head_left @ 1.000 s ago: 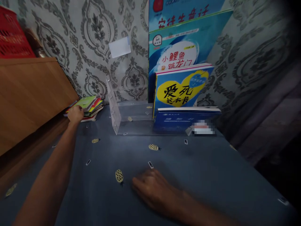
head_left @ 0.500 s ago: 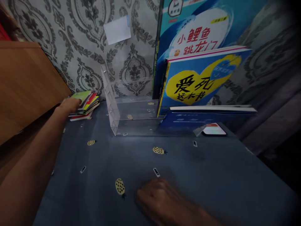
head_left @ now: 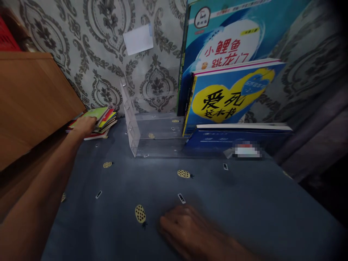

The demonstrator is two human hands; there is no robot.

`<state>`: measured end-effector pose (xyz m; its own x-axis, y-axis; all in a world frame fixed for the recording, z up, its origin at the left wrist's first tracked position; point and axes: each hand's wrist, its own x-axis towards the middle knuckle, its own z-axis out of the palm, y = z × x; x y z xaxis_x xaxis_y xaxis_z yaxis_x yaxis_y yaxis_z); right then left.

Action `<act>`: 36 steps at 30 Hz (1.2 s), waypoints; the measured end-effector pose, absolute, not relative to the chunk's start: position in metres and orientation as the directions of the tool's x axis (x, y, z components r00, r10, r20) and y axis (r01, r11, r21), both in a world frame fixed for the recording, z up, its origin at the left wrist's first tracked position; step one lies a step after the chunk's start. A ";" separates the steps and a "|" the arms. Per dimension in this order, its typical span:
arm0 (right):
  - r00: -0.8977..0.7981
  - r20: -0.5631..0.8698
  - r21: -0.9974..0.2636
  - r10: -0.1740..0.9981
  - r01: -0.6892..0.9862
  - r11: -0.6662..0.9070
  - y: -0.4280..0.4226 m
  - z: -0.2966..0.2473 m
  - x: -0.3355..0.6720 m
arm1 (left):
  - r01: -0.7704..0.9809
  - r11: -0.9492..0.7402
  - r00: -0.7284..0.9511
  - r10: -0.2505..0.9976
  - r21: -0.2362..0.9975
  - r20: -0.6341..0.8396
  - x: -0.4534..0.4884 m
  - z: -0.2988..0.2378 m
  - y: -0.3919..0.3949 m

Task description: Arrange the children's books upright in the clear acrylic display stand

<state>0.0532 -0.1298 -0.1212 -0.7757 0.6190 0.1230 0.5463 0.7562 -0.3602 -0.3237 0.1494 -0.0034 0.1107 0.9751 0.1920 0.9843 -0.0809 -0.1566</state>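
Note:
At the far left, my left hand [head_left: 85, 125] is closed at the near side of a green book [head_left: 95, 112] on top of a small book stack [head_left: 109, 122]. Its fingertips are partly hidden against the book. My right hand [head_left: 186, 226] rests near the front as a loose fist on the dark blue tablecloth [head_left: 116, 224], with nothing visible in it. Between the two stands a clear acrylic book rack [head_left: 130, 125], its left part without books. On its right lean a tall teal book [head_left: 195, 40], a blue book with a yellow heart [head_left: 223, 98] and a dark blue book [head_left: 214, 137].
A brown wooden cabinet [head_left: 32, 105] stands close along the left, beside the stack. Behind the rack is a patterned wall [head_left: 100, 36] with a white paper [head_left: 138, 40] on it. A blurred-out flat object [head_left: 247, 150] lies by the rack's right front; a curtain [head_left: 307, 134] hangs at right.
My left hand has shifted slightly right, and more of the green book and stack shows to its left. The view has tilted a little. My right hand has stayed in about the same place.

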 end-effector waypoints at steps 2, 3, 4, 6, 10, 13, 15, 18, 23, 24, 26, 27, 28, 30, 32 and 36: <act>-0.778 0.131 -0.360 0.615 0.541 0.760 -0.130 -0.121 0.053 | 0.969 -0.047 0.097 0.976 -0.242 0.196 -0.320 -0.005 0.138; -0.775 0.138 -0.363 0.617 0.539 0.760 -0.131 -0.120 0.053 | 0.958 -0.043 0.102 0.975 -0.285 0.197 -0.319 -0.006 0.133; -0.768 0.145 -0.367 0.624 0.544 0.755 -0.131 -0.120 0.053 | 0.945 -0.050 0.119 0.973 -0.324 0.197 -0.318 -0.008 0.129; -0.755 0.160 -0.371 0.636 0.551 0.747 -0.131 -0.119 0.053 | 0.917 -0.074 0.160 0.969 -0.393 0.190 -0.317 -0.014 0.123; -0.748 0.147 -0.384 0.647 0.560 0.734 -0.132 -0.117 0.053 | 0.916 -0.048 0.125 0.978 -0.399 0.168 -0.323 -0.021 0.121; -0.749 0.104 -0.403 0.655 0.571 0.716 -0.132 -0.114 0.053 | 0.932 0.032 0.029 0.986 -0.361 0.164 -0.326 -0.021 0.122; -0.751 0.087 -0.403 0.655 0.575 0.712 -0.131 -0.113 0.053 | 0.929 0.052 0.009 0.986 -0.365 0.164 -0.326 -0.021 0.121; -0.758 0.081 -0.389 0.647 0.574 0.721 -0.130 -0.113 0.053 | 0.923 0.065 0.001 0.985 -0.379 0.171 -0.323 -0.023 0.118; -0.757 0.087 -0.403 0.648 0.568 0.718 -0.131 -0.114 0.052 | 0.914 0.091 -0.004 0.977 -0.395 0.214 -0.312 -0.031 0.109; -0.758 0.085 -0.412 0.647 0.564 0.716 -0.131 -0.114 0.052 | 0.917 0.098 -0.010 0.975 -0.387 0.222 -0.309 -0.033 0.107; -0.760 0.075 -0.425 0.645 0.561 0.710 -0.131 -0.113 0.053 | 0.924 0.106 -0.019 0.972 -0.367 0.232 -0.302 -0.035 0.102; -0.759 0.070 -0.426 0.647 0.564 0.708 -0.132 -0.112 0.053 | 0.928 0.104 -0.018 0.972 -0.358 0.234 -0.299 -0.036 0.100; -0.759 0.064 -0.424 0.648 0.567 0.706 -0.132 -0.111 0.053 | 0.931 0.101 -0.017 0.972 -0.350 0.234 -0.295 -0.037 0.097; -0.755 0.053 -0.419 0.653 0.577 0.701 -0.133 -0.110 0.054 | 0.935 0.096 -0.018 0.974 -0.340 0.226 -0.289 -0.038 0.092; -0.746 0.052 -0.416 0.664 0.588 0.694 -0.133 -0.110 0.054 | 0.936 0.103 -0.031 0.977 -0.338 0.212 -0.283 -0.040 0.088; -0.743 0.058 -0.407 0.666 0.592 0.696 -0.133 -0.113 0.053 | 0.929 0.116 -0.054 0.982 -0.352 0.181 -0.273 -0.045 0.080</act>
<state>0.0527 -0.1326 -0.1126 -0.7433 0.6664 0.0577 0.5921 0.6956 -0.4069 -0.2727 0.0801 -0.0449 -0.0543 0.9820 0.1808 0.9288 0.1161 -0.3519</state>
